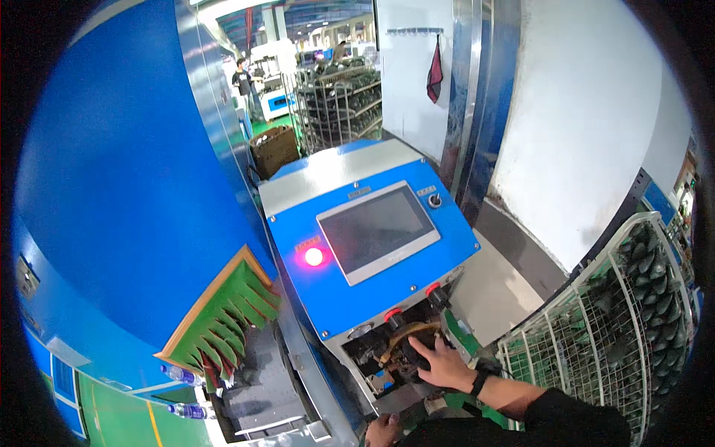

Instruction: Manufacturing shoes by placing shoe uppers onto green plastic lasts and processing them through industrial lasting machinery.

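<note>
"Blue-panelled machine [380,298], one, dead centre. Hands?"

"Two. Right hand [445,366] is in the opening below the panel, fingers partly spread at one dark part [410,354]. Can't tell if it's gripping or just touching."

"Left hand [383,430]?"

"Low edge, just beside the machine's front. Mostly cut off; can't tell the grip."

"Panel count?"

"One screen [380,231], dark; one lit red lamp [313,257]; one switch [435,200]. Two red-collared knobs [395,320] under its lower edge."

"Left side?"

"One wood-edged board [205,302] with overlapping green-and-red pieces [231,335], uncountable. Two bottles [181,374] beside it."

"Right?"

"One white wire rack [551,343], many dark pieces [652,298], too crowded to count. One black wristband [479,382] on the right wrist."
</note>
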The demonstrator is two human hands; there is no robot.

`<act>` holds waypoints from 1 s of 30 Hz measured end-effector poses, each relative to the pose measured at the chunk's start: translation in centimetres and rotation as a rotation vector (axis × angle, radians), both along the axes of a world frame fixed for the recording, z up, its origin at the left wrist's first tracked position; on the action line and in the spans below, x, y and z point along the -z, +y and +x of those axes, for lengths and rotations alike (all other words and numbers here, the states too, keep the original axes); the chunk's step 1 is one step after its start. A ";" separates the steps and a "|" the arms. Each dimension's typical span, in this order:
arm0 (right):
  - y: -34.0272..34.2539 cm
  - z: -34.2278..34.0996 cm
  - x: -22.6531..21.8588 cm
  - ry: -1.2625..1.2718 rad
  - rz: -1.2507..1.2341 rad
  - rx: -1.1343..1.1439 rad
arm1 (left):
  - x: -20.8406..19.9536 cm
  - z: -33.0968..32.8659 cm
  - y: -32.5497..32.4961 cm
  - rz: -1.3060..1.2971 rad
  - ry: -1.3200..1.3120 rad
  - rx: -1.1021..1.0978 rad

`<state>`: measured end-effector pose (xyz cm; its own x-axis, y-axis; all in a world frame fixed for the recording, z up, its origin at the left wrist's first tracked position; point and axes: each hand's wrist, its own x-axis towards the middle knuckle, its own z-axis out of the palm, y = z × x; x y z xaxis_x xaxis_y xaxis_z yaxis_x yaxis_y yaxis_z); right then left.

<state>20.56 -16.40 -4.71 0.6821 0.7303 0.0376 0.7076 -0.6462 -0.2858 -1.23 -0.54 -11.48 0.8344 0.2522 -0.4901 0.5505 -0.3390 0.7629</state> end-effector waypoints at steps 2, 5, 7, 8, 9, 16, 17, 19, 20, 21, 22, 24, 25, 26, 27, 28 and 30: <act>-0.8 0.4 0.7 0.128 0.092 0.084 | 1.5 0.9 -0.5 0.059 0.003 0.004; -1.0 0.1 -2.3 0.388 0.246 0.132 | 0.0 2.7 -0.5 -0.200 0.030 -0.323; -2.8 -0.4 -2.4 0.708 0.479 0.100 | -2.0 4.6 -1.1 -0.309 -0.061 -0.360; -3.6 -1.1 -1.7 0.845 0.655 0.082 | -2.5 5.0 -1.5 -0.430 -0.153 -0.409; -4.6 -1.7 -0.6 1.045 0.724 0.178 | -2.1 5.8 -2.1 -0.436 -0.130 -0.402; -9.0 -4.1 3.5 1.721 1.348 0.490 | -8.1 3.4 -5.0 -0.025 -0.354 0.066; -9.5 -3.9 3.5 1.826 1.413 0.558 | -8.4 3.5 -5.4 -0.019 -0.469 0.109; -10.4 -3.1 4.1 1.925 1.410 0.613 | -8.8 3.7 -5.8 -0.016 -0.564 0.134; -11.1 -2.8 4.0 1.890 1.369 0.387 | -9.1 3.9 -6.0 -0.024 -0.555 0.105; -11.0 -3.0 2.6 1.806 1.307 0.398 | -9.0 3.9 -6.1 -0.026 -0.552 0.076; -10.9 -3.1 1.7 1.720 1.246 0.403 | -8.5 3.8 -6.1 -0.026 -0.541 0.066; -11.5 -2.2 3.4 1.591 1.165 0.461 | -7.5 3.9 -6.2 -0.027 -0.616 0.107; -11.8 -1.8 3.9 1.448 1.091 0.510 | -7.6 3.8 -6.5 -0.031 -0.615 0.104; -12.3 -1.6 4.1 1.446 1.087 0.512 | -7.9 3.7 -6.9 -0.044 -0.508 0.063; -11.2 -1.3 2.4 1.283 0.992 0.438 | -8.0 3.6 -7.0 -0.049 -0.397 0.016; -9.9 -1.2 0.3 1.118 0.898 0.363 | -7.6 3.3 -6.8 -0.044 -0.396 0.007; -7.8 -0.8 -2.8 1.152 0.874 0.374 | -6.7 2.9 -6.3 -0.079 -0.249 -0.065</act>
